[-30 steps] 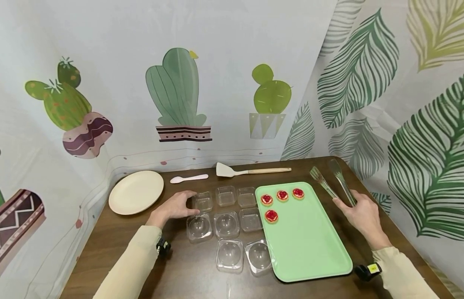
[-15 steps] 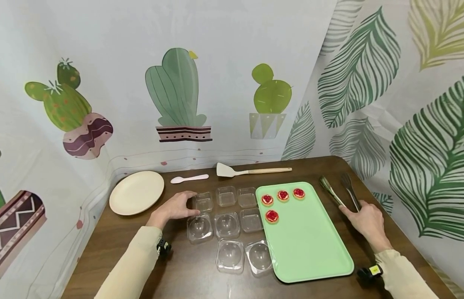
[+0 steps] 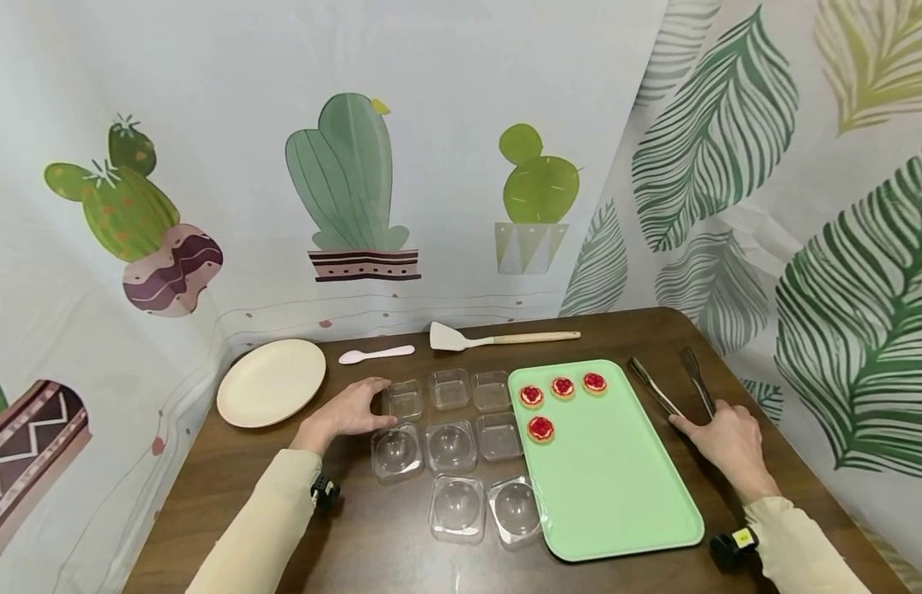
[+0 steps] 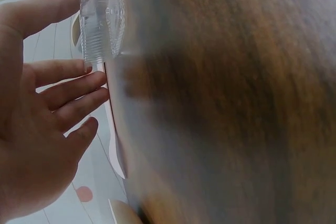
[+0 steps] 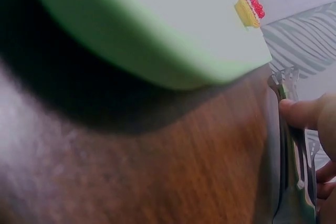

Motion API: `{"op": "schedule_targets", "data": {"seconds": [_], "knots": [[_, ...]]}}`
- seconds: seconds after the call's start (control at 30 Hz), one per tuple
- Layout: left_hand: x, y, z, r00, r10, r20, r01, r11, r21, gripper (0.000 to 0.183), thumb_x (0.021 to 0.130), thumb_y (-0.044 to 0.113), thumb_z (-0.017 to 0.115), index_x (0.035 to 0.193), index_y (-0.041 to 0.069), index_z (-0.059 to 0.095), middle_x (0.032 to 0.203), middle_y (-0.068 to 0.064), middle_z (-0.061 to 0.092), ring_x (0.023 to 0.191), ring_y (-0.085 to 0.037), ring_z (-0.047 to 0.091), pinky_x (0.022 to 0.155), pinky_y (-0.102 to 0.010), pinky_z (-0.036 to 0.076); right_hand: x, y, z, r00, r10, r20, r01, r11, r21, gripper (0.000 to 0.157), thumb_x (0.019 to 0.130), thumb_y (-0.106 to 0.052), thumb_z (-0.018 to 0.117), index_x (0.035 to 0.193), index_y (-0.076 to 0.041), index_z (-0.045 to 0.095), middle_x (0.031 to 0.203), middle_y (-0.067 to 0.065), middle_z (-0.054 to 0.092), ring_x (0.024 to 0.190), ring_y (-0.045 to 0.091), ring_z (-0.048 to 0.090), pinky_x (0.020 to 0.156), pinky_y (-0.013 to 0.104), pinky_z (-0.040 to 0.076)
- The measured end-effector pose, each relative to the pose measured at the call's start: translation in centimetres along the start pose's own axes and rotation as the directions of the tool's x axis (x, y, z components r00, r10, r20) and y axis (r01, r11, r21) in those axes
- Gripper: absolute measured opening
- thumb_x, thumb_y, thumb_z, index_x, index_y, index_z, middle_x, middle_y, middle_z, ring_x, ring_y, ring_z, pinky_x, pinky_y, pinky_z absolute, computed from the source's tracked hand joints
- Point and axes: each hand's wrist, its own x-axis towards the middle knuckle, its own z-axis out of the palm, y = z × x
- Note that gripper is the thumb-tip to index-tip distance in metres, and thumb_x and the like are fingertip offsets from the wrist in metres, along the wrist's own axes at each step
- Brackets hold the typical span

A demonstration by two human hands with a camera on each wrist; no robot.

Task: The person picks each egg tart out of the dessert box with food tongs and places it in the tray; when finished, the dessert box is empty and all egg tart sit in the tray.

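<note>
My left hand (image 3: 347, 408) spans a clear plastic container (image 3: 404, 401) at the left of the group, thumb at its near side and forefinger at its far side. In the left wrist view, the thumb and forefinger touch the container's ribbed wall (image 4: 93, 30); the other fingers reach out loosely. My right hand (image 3: 730, 441) grips metal tongs (image 3: 700, 384) just right of the green tray (image 3: 617, 487). The tongs' two arms stand spread, with nothing between their tips. Several small tarts with red topping (image 3: 541, 429) sit at the tray's far left.
Several more clear containers, some with domed lids (image 3: 457, 505), stand left of the tray; one lid overlaps its edge. A cream plate (image 3: 271, 384), a pale pink spoon (image 3: 376, 355) and a white spatula with wooden handle (image 3: 505, 339) lie along the back of the wooden table (image 3: 371, 553).
My right hand has moved slightly right and toward me with the tongs, whose tips have dropped lower and spread wider. My left hand and the containers stay put.
</note>
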Motion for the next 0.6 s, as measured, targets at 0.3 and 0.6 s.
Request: {"op": "schedule_targets", "data": {"seconds": [0.3,0.6], "knots": [[-0.2,-0.2,0.1,1.0,-0.015,0.001,0.015,1.0,0.0,0.082,0.079,0.038,0.076,0.14,-0.008,0.045,0.141,-0.025,0.049,0.132,-0.036,0.047,0.112,-0.047,0.039,0.1,-0.3,-0.2,0.998,-0.06,0.024,0.061,0.997,-0.046,0.092,0.085,-0.054,0.067,0.11,0.032,0.045,0.085,0.043,0.049,0.081,0.056,0.05,0.073,0.064,0.043],[0.0,0.5,-1.0,1.0,-0.004,0.003,0.004,1.0,0.01,0.081,0.081,0.041,0.074,0.143,-0.003,0.044,0.145,-0.024,0.046,0.134,-0.039,0.044,0.112,-0.051,0.037,1.5,-3.0,-2.0,0.96,-0.231,-0.16,0.228,0.973,-0.036,0.079,0.085,-0.047,0.07,0.121,0.021,0.051,0.111,0.044,0.052,0.096,0.063,0.047,0.07,0.072,0.04]]}}
